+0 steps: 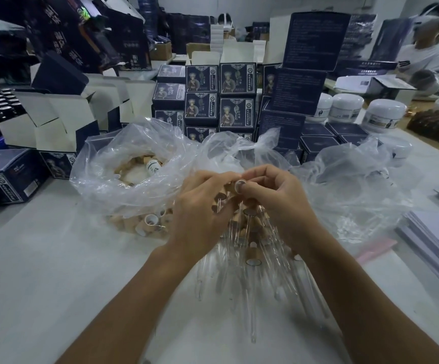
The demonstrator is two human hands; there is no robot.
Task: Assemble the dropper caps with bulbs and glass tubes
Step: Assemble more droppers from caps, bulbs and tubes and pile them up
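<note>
Nearest, loose glass tubes: lying fanned out on the white table below both wrists, clear and thin, some overlapping, their tips pointing toward the person.
Finished droppers: resting among those tubes, tan wood-look caps with pale bulbs, a few lying on their sides.
Left hand: curling its fingers round several capped droppers, their tubes hanging down through the grip.
Right hand: pinching a single cap between thumb and forefinger, its white-lined open mouth turned toward the camera, touching the left fingertips.
Step in hand, as a judgement: probably seating a bulb or a tube into that cap; the small part itself is hidden behind the fingers.
Risk, bundle: the left hand is carrying a lot at once, so a slack finger could be letting tubes slip and knock against the pile.
Risk, glass: pushing a tube in off-axis could be snapping it near the cap.
Risk, table: round tubes could be rolling toward the near edge.
Cap supply: sitting in a clear plastic bag just left of the hands, tan caps heaped inside.
Second bag: lying crumpled to the right, contents unclear.
Farther back: dark printed boxes stacked in rows, white jars beside them.
</note>
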